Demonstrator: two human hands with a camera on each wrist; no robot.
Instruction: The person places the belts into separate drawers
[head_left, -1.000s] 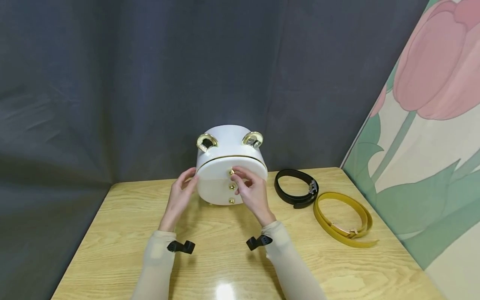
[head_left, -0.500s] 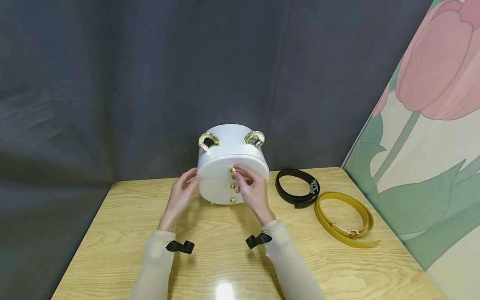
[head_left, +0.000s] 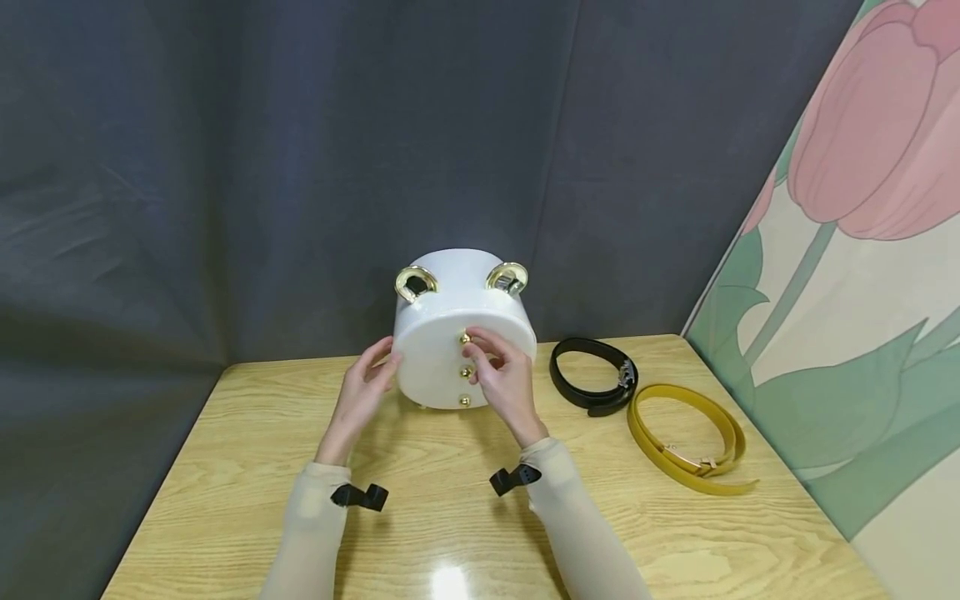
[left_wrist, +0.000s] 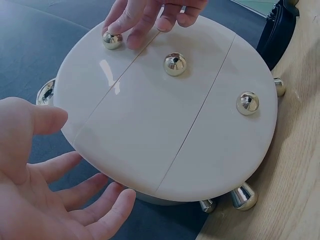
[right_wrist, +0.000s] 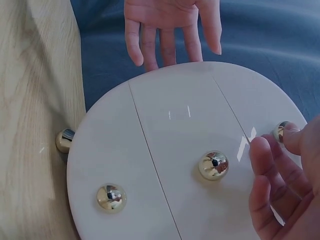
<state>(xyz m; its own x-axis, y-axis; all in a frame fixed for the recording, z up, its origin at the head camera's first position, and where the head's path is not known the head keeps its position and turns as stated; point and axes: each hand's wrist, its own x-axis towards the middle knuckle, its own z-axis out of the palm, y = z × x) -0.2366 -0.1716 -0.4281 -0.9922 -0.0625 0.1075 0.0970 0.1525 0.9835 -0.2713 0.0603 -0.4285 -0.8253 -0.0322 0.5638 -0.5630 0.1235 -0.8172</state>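
A white oval box [head_left: 431, 367] with three stacked drawer fronts stands at the back of the table. One round gold knob sits on each front. My right hand [head_left: 508, 385] pinches the top knob [right_wrist: 281, 131] between thumb and forefinger, its other fingers curled near the middle knob [right_wrist: 214, 165]. The bottom knob [left_wrist: 247, 103] is untouched. My left hand [head_left: 357, 398] is at the box's left side, fingers loosely extended, fingertips at its edge. In the left wrist view all drawer fronts look flush, with only thin seams between them.
Two gold rings [head_left: 416, 284] stick out from the box's top, and gold feet [left_wrist: 244, 196] hold it up. To its right lie a coiled black belt [head_left: 573, 392] and a coiled yellow belt [head_left: 645, 437] on the wooden table [head_left: 247, 467]. A dark curtain [head_left: 337, 167] hangs behind.
The top drawer has slid back into the box under my right hand. The gold-edged gap along its upper rim has closed. My left hand has stayed almost still.
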